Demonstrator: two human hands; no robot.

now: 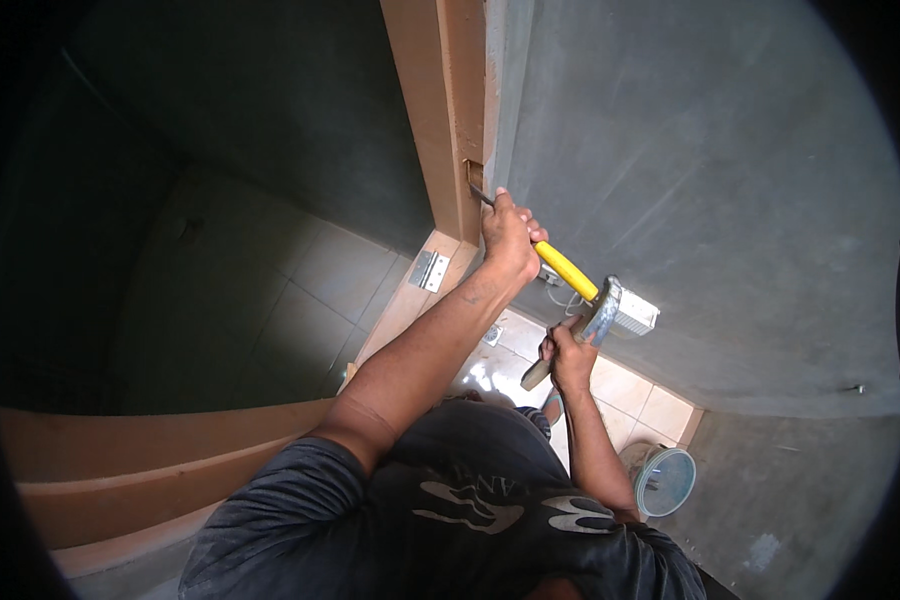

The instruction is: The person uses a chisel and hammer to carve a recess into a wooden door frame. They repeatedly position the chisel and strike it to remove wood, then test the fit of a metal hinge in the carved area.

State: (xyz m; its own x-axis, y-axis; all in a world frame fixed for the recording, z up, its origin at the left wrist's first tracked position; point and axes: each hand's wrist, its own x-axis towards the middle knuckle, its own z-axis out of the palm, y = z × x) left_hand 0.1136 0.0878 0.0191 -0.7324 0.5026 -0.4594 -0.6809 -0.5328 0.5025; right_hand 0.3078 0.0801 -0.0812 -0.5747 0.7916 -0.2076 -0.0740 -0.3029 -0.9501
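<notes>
My left hand point(510, 238) grips a chisel with a yellow handle point(567, 270), its metal blade set into a small cut notch point(473, 174) in the upright wooden door frame point(442, 110). My right hand point(572, 358) holds a hammer point(598, 318) by its grey handle. The hammer's metal head sits right at the butt end of the chisel handle. Both forearms reach up from my dark shirt at the lower edge.
A grey plastered wall point(710, 180) fills the right side. A metal hinge point(429, 270) lies on a wooden board at the frame's foot. A round pale bucket point(664, 480) stands on the tiled floor point(630, 395). Long wooden boards point(130, 470) lie at lower left.
</notes>
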